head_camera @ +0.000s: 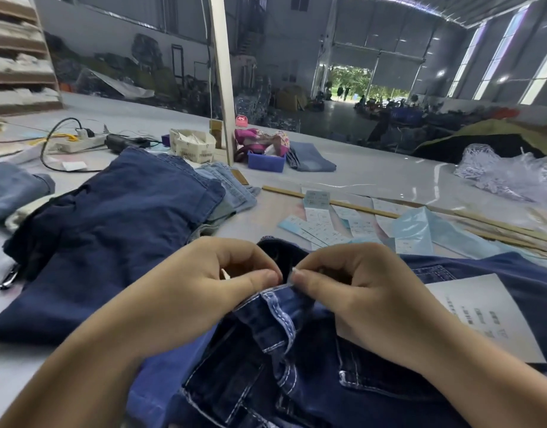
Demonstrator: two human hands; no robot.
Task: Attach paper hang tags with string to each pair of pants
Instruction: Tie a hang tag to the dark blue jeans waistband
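The dark jeans (pixel 297 366) lay at the near table edge, waistband bunched under both hands. The left hand (pixel 204 279) and right hand (pixel 355 288), fingers curled, each pinched a white string end (pixel 225 272) just above the band. A white tag (pixel 488 316) rested on the jeans to the right. Folded denim (pixel 111 242) lay left; label strips (pixel 318 217) beyond.

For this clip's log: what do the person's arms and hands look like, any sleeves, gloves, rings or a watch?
Both forearms are bare up to the frame's lower edge, with no sleeves in view. The left hand and right hand wear no gloves. No rings show on the visible fingers, and no watch or bracelet shows on either wrist. The fingernails look short and unpainted.
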